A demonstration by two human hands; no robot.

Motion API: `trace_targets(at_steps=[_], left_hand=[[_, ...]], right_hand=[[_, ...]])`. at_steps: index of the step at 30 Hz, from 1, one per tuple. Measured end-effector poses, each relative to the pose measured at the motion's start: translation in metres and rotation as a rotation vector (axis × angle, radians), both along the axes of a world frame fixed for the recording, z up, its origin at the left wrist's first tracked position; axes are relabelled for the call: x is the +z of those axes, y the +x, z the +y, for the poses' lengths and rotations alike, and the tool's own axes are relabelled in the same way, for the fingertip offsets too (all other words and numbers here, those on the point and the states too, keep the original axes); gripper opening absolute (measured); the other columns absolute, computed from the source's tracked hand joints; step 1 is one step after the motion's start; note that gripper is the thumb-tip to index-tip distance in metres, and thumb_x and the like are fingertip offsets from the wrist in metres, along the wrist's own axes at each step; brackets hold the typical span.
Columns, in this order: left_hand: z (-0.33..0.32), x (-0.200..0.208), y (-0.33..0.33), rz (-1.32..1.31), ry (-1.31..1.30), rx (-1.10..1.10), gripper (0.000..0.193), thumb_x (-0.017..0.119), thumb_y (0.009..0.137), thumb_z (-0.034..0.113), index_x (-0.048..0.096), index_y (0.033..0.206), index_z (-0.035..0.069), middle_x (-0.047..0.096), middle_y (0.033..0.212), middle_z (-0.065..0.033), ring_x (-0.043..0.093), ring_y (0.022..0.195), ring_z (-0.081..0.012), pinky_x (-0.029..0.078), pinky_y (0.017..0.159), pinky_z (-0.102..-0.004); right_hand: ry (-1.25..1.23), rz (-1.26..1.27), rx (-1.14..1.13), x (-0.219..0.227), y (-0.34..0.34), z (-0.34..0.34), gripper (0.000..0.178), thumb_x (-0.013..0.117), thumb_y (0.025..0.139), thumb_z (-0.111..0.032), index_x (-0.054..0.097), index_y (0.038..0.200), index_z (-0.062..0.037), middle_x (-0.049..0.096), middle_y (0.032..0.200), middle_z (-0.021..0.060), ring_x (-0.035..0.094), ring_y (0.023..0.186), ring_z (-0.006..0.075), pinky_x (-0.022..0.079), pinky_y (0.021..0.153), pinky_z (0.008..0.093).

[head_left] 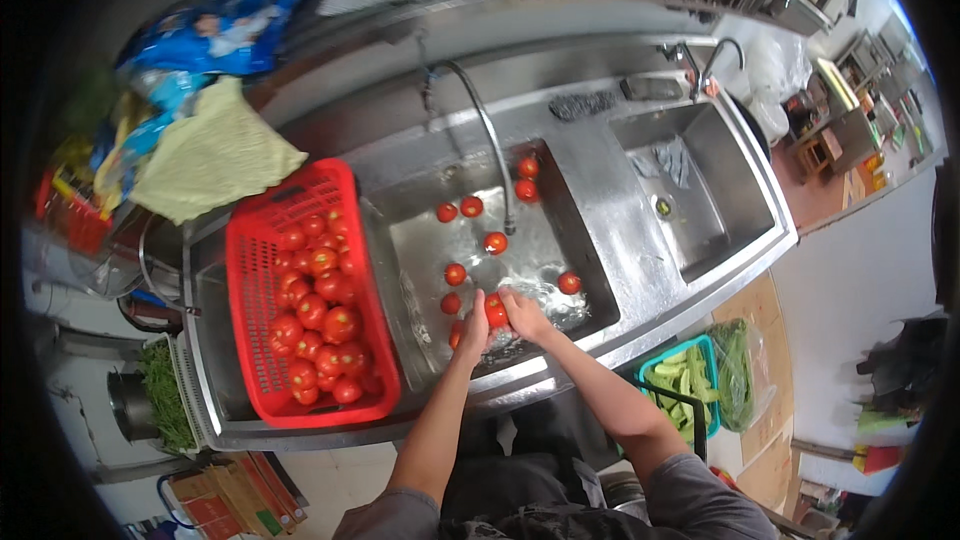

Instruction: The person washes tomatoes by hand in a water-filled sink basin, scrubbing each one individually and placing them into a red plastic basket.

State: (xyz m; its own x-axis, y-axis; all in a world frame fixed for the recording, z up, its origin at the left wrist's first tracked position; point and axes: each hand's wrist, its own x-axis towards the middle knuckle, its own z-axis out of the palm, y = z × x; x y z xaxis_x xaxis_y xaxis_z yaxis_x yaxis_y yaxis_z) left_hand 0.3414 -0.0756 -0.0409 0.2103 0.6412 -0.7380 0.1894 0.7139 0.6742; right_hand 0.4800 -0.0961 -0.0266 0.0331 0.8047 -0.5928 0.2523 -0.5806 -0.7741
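Cupping one round, glossy red tomato [496,311] between them, the left hand [473,328] and right hand [522,313] press their fingers against its smooth skin, low over the near edge of a steel sink basin [415,250]. Other tomatoes [495,242] lie scattered across the wet, shiny basin floor beneath a curved metal tap [490,135]. Just left, a red plastic lattice basket [252,340] holds a heap more. A second, smaller basin [720,180] lies to the right, and a pale yellow cloth [215,155] lies beyond the basket.
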Motion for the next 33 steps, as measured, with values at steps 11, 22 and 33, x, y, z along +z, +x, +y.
trace_targets(at_steps=[11,22,33], left_hand=[[0.019,0.133,-0.078,0.075,0.288,-0.092,0.058,0.041,0.096,0.052,0.06,0.112,0.0,0.065,0.106,-0.0217,0.061,0.104,-0.0375,0.046,0.086,-0.041],[-0.054,0.236,-0.113,-0.002,1.11,-0.016,0.046,0.048,0.092,0.048,0.053,0.111,0.006,0.067,0.094,-0.0262,0.064,0.095,-0.043,0.05,0.079,-0.0488],[-0.038,0.25,-0.105,0.295,0.901,-0.116,0.036,0.047,0.093,0.04,0.056,0.102,0.005,0.066,0.096,-0.0251,0.062,0.095,-0.0451,0.047,0.08,-0.0495]], right_hand=[[-0.136,0.175,-0.206,0.084,-0.084,0.024,0.048,0.034,0.099,-0.043,0.062,0.103,-0.0036,0.065,0.096,0.0266,0.062,0.091,0.0456,0.048,0.077,0.0482],[0.935,-0.327,-0.426,0.195,-0.151,-0.05,0.044,0.029,0.103,-0.032,0.059,0.101,0.0009,0.065,0.1,0.0227,0.064,0.092,0.0356,0.046,0.078,0.0467],[0.728,-0.32,-0.253,0.2,-0.117,-0.044,0.051,0.029,0.103,-0.037,0.062,0.095,0.0009,0.063,0.065,0.0159,0.063,0.058,0.0283,0.048,0.058,0.0413]])
